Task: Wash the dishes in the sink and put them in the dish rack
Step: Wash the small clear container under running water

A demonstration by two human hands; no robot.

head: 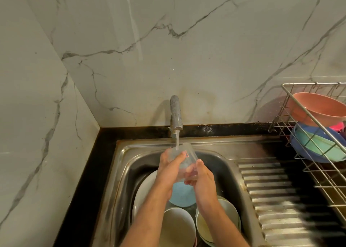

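From the head view, our left hand (171, 169) and right hand (201, 177) both grip a clear glass (185, 158) under the tap (176, 114), over the sink's (227, 169) back edge. Wet glass could slip onto the bowls (176, 226) below and crack; the dish rack (318, 130) waits right.

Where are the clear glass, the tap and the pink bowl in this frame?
clear glass (189, 154): head view, on its side wall near the small label.
tap (176, 114): head view, on the middle of the spout.
pink bowl (320, 109): head view, on its inner wall, in the rack.
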